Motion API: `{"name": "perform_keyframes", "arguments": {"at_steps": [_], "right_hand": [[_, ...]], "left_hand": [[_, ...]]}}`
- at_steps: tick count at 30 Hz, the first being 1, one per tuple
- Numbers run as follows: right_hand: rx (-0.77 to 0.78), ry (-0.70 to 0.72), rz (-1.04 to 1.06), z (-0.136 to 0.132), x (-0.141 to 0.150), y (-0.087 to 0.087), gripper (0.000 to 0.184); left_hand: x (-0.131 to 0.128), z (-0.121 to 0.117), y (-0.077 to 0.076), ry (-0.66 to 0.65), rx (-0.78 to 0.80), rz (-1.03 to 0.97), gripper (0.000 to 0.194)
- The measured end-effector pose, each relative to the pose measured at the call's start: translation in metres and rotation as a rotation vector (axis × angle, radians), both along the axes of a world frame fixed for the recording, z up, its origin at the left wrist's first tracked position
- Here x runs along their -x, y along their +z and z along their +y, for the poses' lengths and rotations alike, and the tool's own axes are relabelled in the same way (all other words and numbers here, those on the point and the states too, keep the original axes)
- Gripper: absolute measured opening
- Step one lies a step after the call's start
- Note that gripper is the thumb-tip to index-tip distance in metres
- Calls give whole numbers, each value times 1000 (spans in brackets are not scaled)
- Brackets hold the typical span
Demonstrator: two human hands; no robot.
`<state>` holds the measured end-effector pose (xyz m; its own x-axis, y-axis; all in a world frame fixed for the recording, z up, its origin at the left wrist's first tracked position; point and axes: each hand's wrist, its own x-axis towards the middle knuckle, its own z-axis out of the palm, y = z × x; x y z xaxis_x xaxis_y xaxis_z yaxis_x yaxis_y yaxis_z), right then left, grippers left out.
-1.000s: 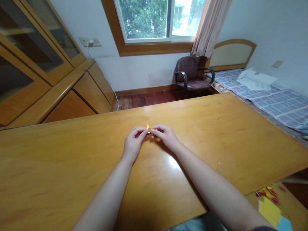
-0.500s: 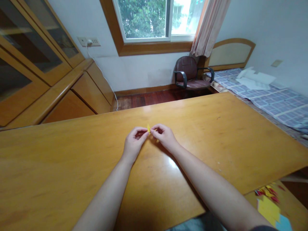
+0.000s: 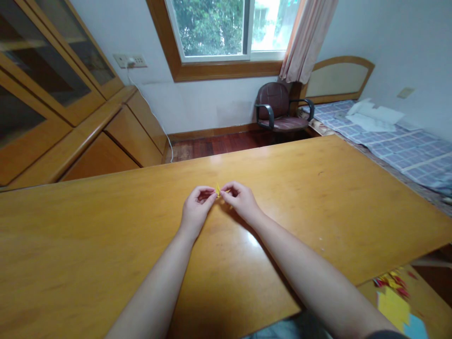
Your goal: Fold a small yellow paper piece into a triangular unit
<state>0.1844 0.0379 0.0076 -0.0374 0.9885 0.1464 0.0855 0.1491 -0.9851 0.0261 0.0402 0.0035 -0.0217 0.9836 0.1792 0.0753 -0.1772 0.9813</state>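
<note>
A small piece of folded yellow paper (image 3: 218, 189) is pinched between both my hands above the middle of the wooden table (image 3: 106, 235). One thin point of it sticks up between the fingertips, and a bit shows by the right fingers; the rest is hidden. My left hand (image 3: 198, 202) grips its left side between thumb and fingers. From the right, my right hand (image 3: 241, 197) pinches it the same way. The fingertips of the two hands are close together.
At the lower right, a lower surface holds yellow paper sheets (image 3: 393, 308), a light blue sheet (image 3: 415, 328) and small red and yellow folded pieces (image 3: 393, 283). Beyond the table stand an armchair (image 3: 278, 106), a bed (image 3: 399, 136) and a wooden cabinet (image 3: 116, 132).
The yellow point between my fingertips looks slightly thinner and turned. Both hands stay in nearly the same place, still pinching the paper.
</note>
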Motion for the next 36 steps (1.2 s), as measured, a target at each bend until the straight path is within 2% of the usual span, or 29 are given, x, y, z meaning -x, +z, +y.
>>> {"name": "perform_keyframes", "arguments": {"at_steps": [9, 20, 27, 36], "right_hand": [[-17, -2, 36, 2, 1, -2, 22], [-165, -14, -126, 3, -2, 0, 9], [-218, 15, -222, 0, -1, 3, 10], [-170, 22, -194, 1, 1, 3, 10]], "left_hand": [[0, 1, 0, 5, 24, -32, 30], [2, 3, -2, -45, 93, -39, 33], [0, -1, 5, -20, 210, -125, 37], [4, 1, 4, 15, 166, -71, 30]]}}
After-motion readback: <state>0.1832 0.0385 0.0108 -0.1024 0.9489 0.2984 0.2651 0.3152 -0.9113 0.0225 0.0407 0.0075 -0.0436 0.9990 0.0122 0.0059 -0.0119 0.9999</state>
